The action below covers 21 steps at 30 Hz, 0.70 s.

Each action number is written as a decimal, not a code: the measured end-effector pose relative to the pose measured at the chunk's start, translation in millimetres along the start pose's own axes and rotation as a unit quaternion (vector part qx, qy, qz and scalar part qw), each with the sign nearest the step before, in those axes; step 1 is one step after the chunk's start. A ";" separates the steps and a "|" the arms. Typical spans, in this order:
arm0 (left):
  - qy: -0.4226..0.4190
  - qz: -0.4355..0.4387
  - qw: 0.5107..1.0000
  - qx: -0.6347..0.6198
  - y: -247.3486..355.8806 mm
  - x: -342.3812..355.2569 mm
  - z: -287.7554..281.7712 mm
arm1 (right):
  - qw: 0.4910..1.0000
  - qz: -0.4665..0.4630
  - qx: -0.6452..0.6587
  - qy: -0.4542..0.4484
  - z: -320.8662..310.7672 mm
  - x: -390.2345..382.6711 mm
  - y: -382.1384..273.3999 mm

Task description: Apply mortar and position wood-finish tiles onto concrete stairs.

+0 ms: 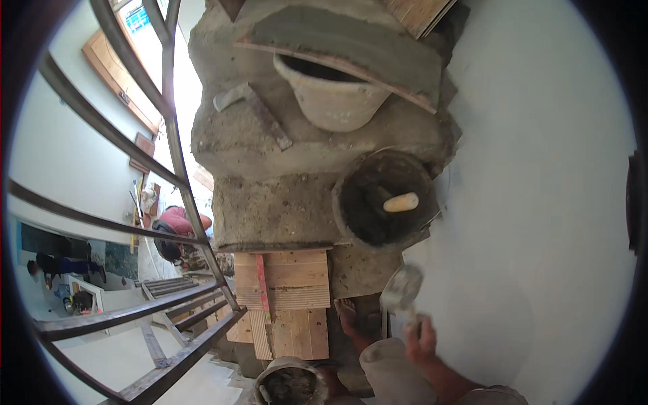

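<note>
My right hand (420, 337) grips the pale handle of a metal tool with a grey, mortar-smeared head (403, 287), held beside the white wall above my bare foot (346, 312). Beyond it, a dark bucket (361, 226) holds grey material and a tool with a pale wooden handle (400, 201). Further up the cement steps (270, 196), a hammer-like tool (260, 115) lies near a pale bucket (331, 104) with a mortar-covered board (351, 47) across its top. A bucket of mortar (290, 385) stands at the bottom edge. My left hand is not in view.
Wood-look tiles (283, 283) with a red strip cover lower steps. A metal railing (175, 142) runs down the left, a white wall (533, 202) along the right. Below the railing, a person in red (177, 223) bends over; another in dark clothes (64, 266) is farther off.
</note>
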<state>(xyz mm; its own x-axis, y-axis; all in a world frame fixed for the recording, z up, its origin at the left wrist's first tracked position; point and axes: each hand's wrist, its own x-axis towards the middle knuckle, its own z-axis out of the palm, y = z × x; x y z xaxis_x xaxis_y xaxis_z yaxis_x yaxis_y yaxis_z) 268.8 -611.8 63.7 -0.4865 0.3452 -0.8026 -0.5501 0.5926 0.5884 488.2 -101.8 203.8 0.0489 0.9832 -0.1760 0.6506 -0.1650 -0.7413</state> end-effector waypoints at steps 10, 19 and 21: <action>-0.115 -0.015 0.987 0.110 259.3 -16.8 234.6 | 0.962 -0.077 -0.245 0.093 -73.1 384.0 -115.2; -0.076 -0.120 0.953 -0.268 310.7 26.3 402.3 | 0.946 -0.217 -0.158 0.180 -35.2 404.0 -129.3; -0.124 -0.070 0.967 -0.212 300.4 51.6 433.1 | 0.982 -0.151 -0.009 0.112 -36.1 333.9 -145.8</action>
<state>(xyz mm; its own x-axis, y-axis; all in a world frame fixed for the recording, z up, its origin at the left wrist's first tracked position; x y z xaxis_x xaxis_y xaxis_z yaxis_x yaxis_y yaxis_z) 372.4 -100.8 156.4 -0.2393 0.4786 -0.8448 -0.8530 0.3119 0.4183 437.1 253.4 276.5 0.0164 0.9798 0.1992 0.6748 0.1362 -0.7253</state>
